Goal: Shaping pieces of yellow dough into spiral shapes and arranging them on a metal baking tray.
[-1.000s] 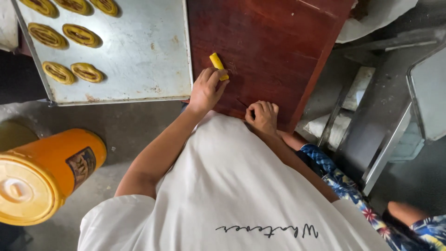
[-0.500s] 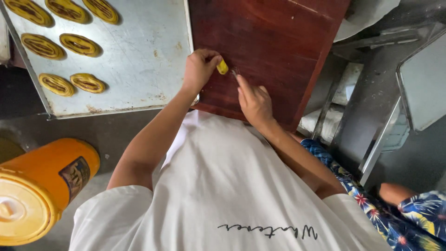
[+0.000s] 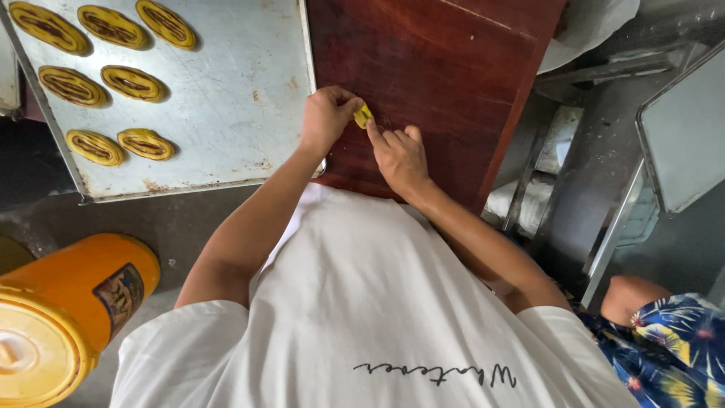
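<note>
— How many shaped yellow pastries (image 3: 132,83) do we count on the metal baking tray (image 3: 234,98)?

— Seven, on one tray. We also record one yellow dough piece (image 3: 363,115), one wooden board (image 3: 438,68), one orange container (image 3: 64,317).

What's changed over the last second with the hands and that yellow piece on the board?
A second ago the left hand held the yellow piece alone while the right hand rested on the wooden board, apart from it. The right hand has since moved over, and its fingers now touch the piece from the other side. The piece is pinched closer in. The tray with its pastries and the orange container look unchanged.
</note>
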